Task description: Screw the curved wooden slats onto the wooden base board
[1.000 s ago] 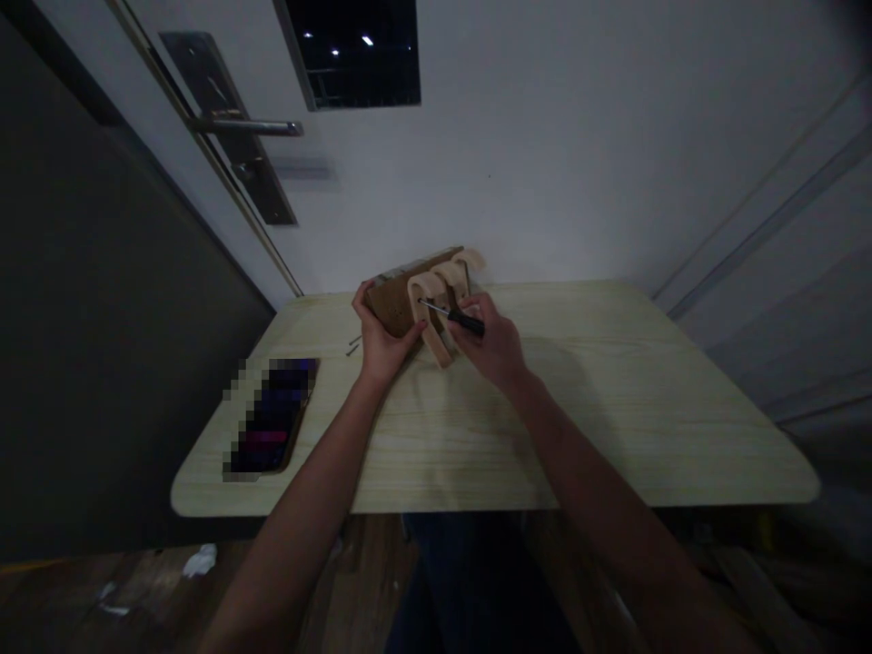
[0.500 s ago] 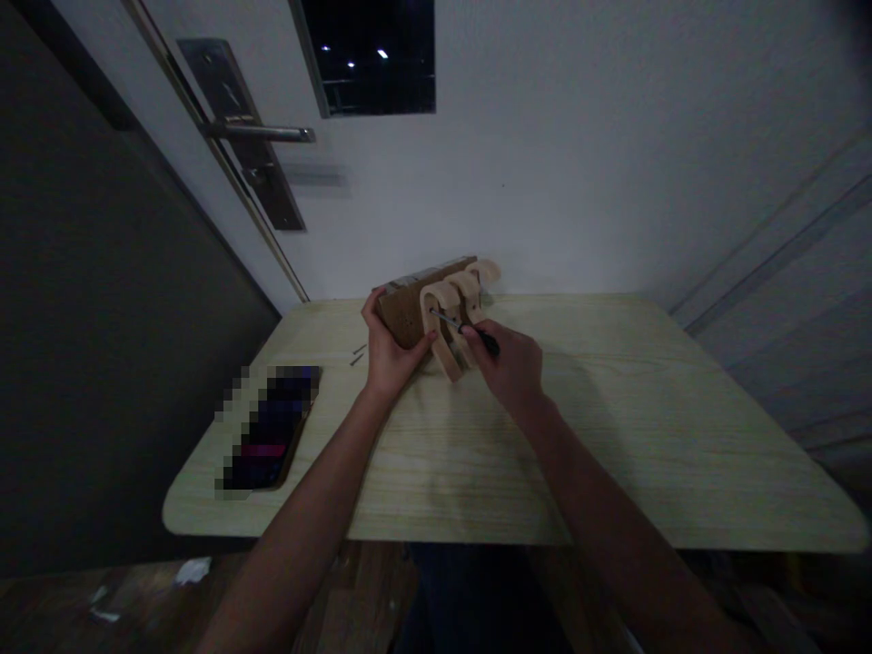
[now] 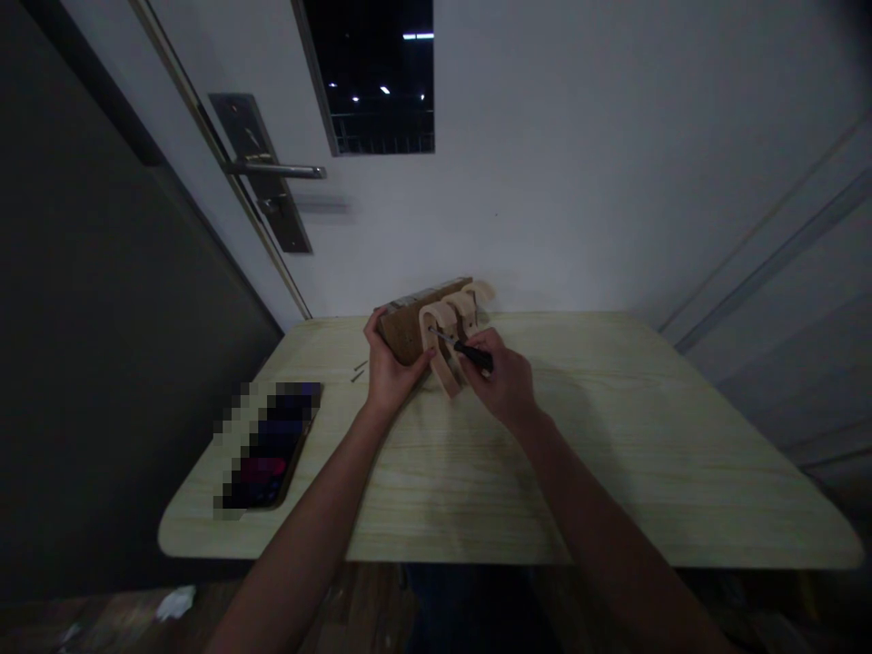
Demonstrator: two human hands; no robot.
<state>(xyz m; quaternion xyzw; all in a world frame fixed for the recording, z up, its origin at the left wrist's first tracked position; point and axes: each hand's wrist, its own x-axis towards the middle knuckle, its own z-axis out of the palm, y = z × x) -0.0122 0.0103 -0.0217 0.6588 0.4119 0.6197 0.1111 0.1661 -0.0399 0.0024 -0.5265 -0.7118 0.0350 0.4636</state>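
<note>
Screwdriver [image 3: 477, 355] handle firmly in the grip of my right hand [image 3: 508, 380], I hold its tip at a dark spot on the leftmost pale curved piece [image 3: 446, 377]. My left hand [image 3: 390, 377] clasps the brown block [image 3: 401, 338] behind it, thumb against that piece, at the far part of the table [image 3: 654, 454]. Two screws [image 3: 358, 375] lie just left of my left hand; nearer me sits a phone [image 3: 290, 454]. Beyond rises a white door [image 3: 545, 182].

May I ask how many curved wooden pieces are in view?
3: the nearest piece, where the screwdriver points, the middle piece behind it, the farthest piece beyond; the right hand may hide others.
</note>
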